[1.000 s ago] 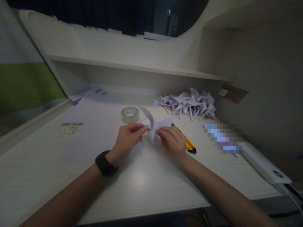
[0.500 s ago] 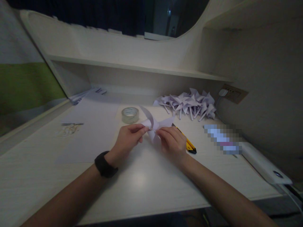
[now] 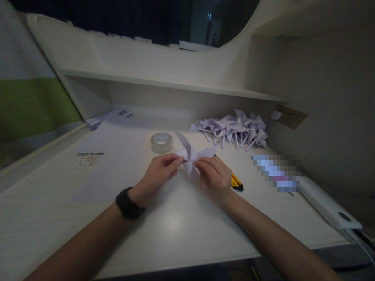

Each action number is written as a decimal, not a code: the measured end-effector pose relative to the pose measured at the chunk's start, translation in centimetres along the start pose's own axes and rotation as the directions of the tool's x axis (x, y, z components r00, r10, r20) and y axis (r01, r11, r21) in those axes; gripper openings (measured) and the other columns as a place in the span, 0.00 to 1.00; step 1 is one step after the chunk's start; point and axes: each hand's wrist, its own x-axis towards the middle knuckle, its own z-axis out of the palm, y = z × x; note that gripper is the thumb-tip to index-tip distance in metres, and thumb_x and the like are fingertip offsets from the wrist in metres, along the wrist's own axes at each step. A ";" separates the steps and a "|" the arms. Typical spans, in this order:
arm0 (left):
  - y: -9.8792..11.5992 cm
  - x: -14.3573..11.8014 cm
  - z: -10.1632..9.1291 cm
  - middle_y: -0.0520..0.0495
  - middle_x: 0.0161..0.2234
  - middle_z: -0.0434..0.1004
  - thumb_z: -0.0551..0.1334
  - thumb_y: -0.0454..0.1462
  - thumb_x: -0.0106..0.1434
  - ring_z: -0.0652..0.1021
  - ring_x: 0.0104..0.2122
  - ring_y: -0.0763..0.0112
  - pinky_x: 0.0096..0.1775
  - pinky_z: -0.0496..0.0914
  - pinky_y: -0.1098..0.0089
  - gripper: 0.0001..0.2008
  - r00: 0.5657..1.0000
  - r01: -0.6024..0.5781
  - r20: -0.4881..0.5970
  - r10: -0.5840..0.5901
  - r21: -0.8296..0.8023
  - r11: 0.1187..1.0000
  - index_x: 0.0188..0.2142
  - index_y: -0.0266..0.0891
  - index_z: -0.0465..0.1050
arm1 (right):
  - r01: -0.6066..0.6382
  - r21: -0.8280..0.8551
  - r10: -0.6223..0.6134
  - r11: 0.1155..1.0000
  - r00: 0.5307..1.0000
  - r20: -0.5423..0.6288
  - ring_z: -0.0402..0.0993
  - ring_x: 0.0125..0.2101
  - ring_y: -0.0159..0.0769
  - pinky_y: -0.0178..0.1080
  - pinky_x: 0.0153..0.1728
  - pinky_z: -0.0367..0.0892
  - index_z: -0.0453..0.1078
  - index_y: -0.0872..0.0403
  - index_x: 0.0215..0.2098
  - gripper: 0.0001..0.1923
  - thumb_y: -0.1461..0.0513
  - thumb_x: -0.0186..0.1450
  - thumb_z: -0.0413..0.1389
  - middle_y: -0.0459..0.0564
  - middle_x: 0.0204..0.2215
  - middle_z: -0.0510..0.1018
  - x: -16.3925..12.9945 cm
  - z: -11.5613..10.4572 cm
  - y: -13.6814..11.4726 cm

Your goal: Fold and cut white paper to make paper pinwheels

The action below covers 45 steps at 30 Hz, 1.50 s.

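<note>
Head view, dim room: a pale wooden desk (image 3: 175, 230) with a low shelf (image 3: 164, 84) along its back and a dark window above. Over the desk's middle, the left hand (image 3: 156, 175) and right hand (image 3: 215, 177) both pinch a paper pinwheel (image 3: 191, 154), fingertips closed on its centre. Tape (image 3: 161, 142) lies just behind, a yellow cutter (image 3: 234, 180) beside the right hand, a pinwheel pile (image 3: 234, 128) farther back.
</note>
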 end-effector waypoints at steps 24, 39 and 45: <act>0.2 0.0 0.2 0.56 0.16 0.64 0.61 0.42 0.61 0.63 0.17 0.78 0.20 0.55 0.75 0.13 0.996 -0.058 -0.062 0.070 0.173 0.983 0.24 0.37 0.74 | 0.022 0.021 -0.022 1.000 0.999 -0.024 0.75 0.37 0.39 0.41 0.36 0.71 0.71 0.55 0.42 0.13 0.72 0.61 0.53 0.54 0.36 0.79 -0.2 0.1 0.0; 0.5 0.1 0.1 0.55 0.16 0.66 0.61 0.40 0.61 0.66 0.18 0.77 0.23 0.60 0.76 0.13 0.988 -0.121 -0.061 0.145 0.291 0.949 0.22 0.36 0.74 | 0.026 0.014 -0.026 1.000 1.000 -0.016 0.75 0.36 0.39 0.41 0.35 0.71 0.71 0.55 0.40 0.12 0.72 0.61 0.52 0.54 0.34 0.79 -0.1 0.0 0.0; 0.4 0.0 0.1 0.55 0.15 0.66 0.61 0.39 0.61 0.66 0.18 0.77 0.23 0.60 0.76 0.14 0.983 -0.140 -0.069 0.169 0.308 0.941 0.22 0.36 0.74 | 0.027 0.025 -0.026 0.999 1.000 -0.015 0.74 0.35 0.40 0.41 0.35 0.71 0.71 0.56 0.41 0.13 0.73 0.60 0.53 0.55 0.34 0.79 0.0 0.0 -0.1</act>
